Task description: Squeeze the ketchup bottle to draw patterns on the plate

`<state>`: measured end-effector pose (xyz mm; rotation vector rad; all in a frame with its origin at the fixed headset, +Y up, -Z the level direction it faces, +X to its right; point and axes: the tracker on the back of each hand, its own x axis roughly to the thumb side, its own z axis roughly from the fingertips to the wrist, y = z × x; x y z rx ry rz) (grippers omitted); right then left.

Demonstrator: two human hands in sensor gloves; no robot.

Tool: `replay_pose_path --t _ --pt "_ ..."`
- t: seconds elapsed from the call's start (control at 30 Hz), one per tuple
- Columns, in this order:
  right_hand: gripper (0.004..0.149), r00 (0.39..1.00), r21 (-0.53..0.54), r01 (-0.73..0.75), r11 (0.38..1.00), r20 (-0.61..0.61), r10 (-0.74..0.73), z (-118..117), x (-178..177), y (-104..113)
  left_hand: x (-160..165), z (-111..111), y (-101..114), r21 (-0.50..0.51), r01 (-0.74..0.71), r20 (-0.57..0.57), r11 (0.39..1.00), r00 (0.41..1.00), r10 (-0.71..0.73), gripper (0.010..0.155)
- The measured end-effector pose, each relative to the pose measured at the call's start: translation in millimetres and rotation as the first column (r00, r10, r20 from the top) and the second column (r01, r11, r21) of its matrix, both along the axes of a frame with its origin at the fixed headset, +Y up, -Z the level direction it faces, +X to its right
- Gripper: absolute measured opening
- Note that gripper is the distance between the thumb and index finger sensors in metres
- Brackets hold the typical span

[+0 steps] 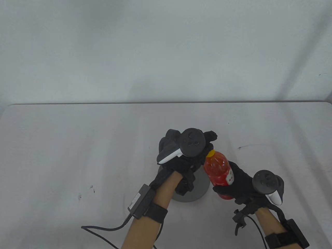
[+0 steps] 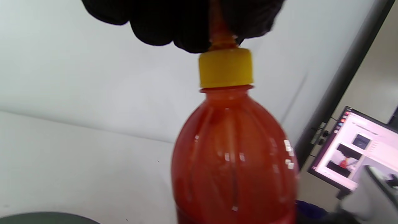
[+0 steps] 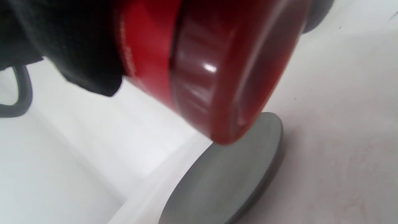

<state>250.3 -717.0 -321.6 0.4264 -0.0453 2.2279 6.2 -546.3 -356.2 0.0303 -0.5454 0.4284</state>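
Gripping the lower body of the ketchup bottle [image 1: 217, 168], the right hand [image 1: 240, 185] has its gloved fingers curled round the label zone and holds the bottle off the table [image 1: 64, 145], tilted with its top leaning toward the left hand [image 1: 181, 158]. Bottle: clear ribbed plastic, filled with orange-red sauce, shoulders rounded, base moulded with shallow flutes that show dark red in the right wrist view. Yellow cap [image 2: 225, 67] sits on the neck; above it a narrow orange nozzle runs up between the left hand's fingertips [image 2: 189, 34], which are closed in a pinch on it. Label: a red and white panel on the bottle's side next to the right hand's fingers; print too small to read, no brand legible. Bottle position: near the table's front edge, just right of the grey plate [image 1: 199, 186], its base hanging above the plate's rim in the right wrist view. Plate lies flat, largely covered by the left hand from above. A lit monitor [image 2: 354, 149] shows at the right of the left wrist view; its text is unreadable.
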Motion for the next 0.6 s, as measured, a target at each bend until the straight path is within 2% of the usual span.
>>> replay_pose_path --t 0.1,0.2,0.37,0.6 --pt "0.093 1.000 -0.006 0.008 1.000 -0.002 -0.008 -0.9 -1.1 0.2 -1.3 1.3 0.4 0.004 0.046 0.008 0.999 0.999 -0.046 0.055" --pt "0.093 1.000 -0.003 0.019 1.000 -0.006 -0.019 -2.9 -1.7 -1.8 -4.3 3.4 2.0 0.000 0.016 0.033 1.000 0.999 -0.016 0.060" --pt "0.093 1.000 0.002 0.024 1.000 -0.011 -0.024 -3.9 -0.1 -4.4 -4.7 3.4 3.5 -0.014 0.043 0.069 0.999 0.997 -0.042 0.053" --pt "0.094 1.000 0.004 0.015 1.000 -0.011 -0.015 -4.9 1.6 -7.6 -2.0 0.0 -0.9 0.019 0.061 0.004 0.998 0.998 -0.061 0.048"
